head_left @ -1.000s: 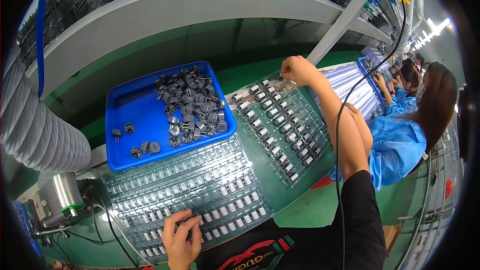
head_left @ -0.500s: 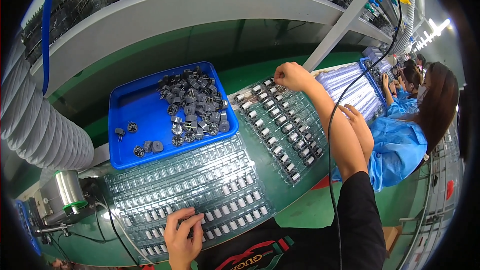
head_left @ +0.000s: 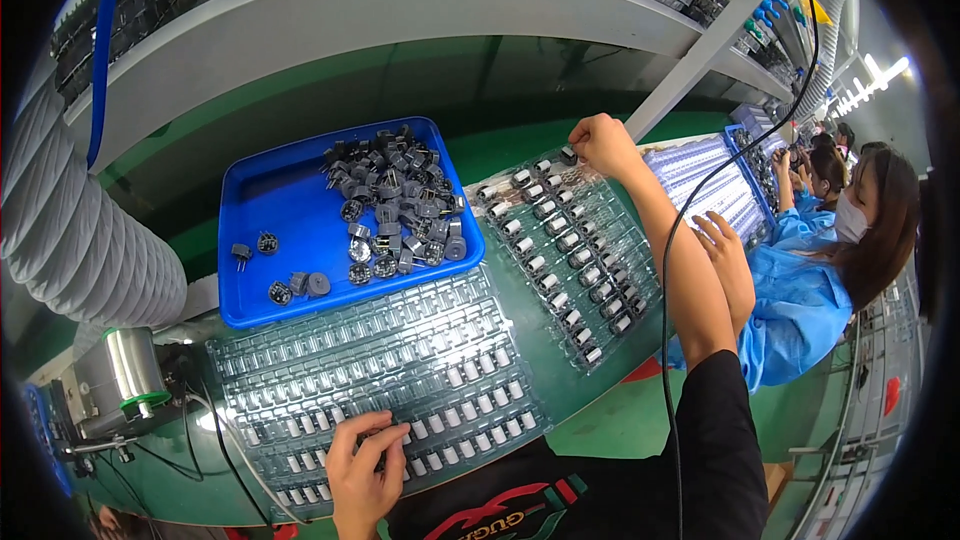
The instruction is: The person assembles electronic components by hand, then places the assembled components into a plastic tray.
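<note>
My left hand point(head_left: 366, 470) is over the near clear plastic tray point(head_left: 330, 350), fingers curled and tips close together among small white cylinders point(head_left: 467, 410) seated in its nearer rows. Whatever those fingertips hold, if anything, is hidden. My right arm reaches across to the far end of a second clear tray point(head_left: 632, 225), filled with rows of dark parts with white cylinders point(head_left: 568, 241). There my right hand point(head_left: 606, 147) is closed in a pinch; a small dark part point(head_left: 569, 154) shows just below its fingertips, and I cannot tell whether it is held.
A blue bin point(head_left: 285, 165) holds many dark round pronged components point(head_left: 395, 185). Left stand a metal spool point(head_left: 135, 365) and a ribbed grey hose point(head_left: 90, 230). A black cable point(head_left: 668, 340) hangs before my right forearm. A co-worker in blue point(head_left: 800, 295) sits right, a hand point(head_left: 725, 260) beside my forearm.
My right hand has shifted slightly right, and a dark part now shows beneath its fingertips. The left hand stays almost in place. The co-worker's head has turned, and the whole view has shifted a little.
</note>
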{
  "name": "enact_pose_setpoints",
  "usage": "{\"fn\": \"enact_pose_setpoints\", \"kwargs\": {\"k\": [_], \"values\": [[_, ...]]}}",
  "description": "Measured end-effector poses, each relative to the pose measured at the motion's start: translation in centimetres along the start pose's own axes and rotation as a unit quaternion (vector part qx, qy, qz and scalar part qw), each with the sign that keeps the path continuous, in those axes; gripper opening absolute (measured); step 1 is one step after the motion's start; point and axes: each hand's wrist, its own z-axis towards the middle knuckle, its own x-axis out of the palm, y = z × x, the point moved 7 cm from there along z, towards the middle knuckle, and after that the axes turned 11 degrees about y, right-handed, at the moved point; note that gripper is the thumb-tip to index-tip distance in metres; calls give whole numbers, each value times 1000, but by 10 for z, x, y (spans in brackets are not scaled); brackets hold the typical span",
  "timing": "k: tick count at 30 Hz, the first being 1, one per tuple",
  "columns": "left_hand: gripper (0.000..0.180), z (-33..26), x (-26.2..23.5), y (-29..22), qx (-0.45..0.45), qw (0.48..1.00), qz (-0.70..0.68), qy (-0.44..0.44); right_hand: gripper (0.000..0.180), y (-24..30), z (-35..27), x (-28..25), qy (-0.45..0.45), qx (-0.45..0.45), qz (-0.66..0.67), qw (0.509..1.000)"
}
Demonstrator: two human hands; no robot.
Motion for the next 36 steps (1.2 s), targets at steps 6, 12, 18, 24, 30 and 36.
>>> {"fn": "enact_pose_setpoints", "kwargs": {"k": [6, 12, 18, 24, 30, 36], "values": [[19, 1, -2, -2, -3, 1000, -1, -5, 21, 13, -6, 3, -8, -124, -42, 991], [19, 2, -4, 2, -21, 1000, -16, -1, 20, 26, -8, 13, 9, -214, -68, 974], [17, 9, 3, -4, 4, 999, -42, 20, 19, 14, -35, 11, -28, -260, -89, 961], [14, -8, -3, 11, 114, 992, 49, 12, 22, 25, -18, 36, -63, -223, -36, 972], [13, -3, 7, 9, 138, 990, 28, 31, 21, -1, -29, 24, -119, -98, -7, 988], [14, -7, -1, 14, 95, 994, 30, 33, 36, -8, -16, 37, -79, -4, 53, 995]]}}
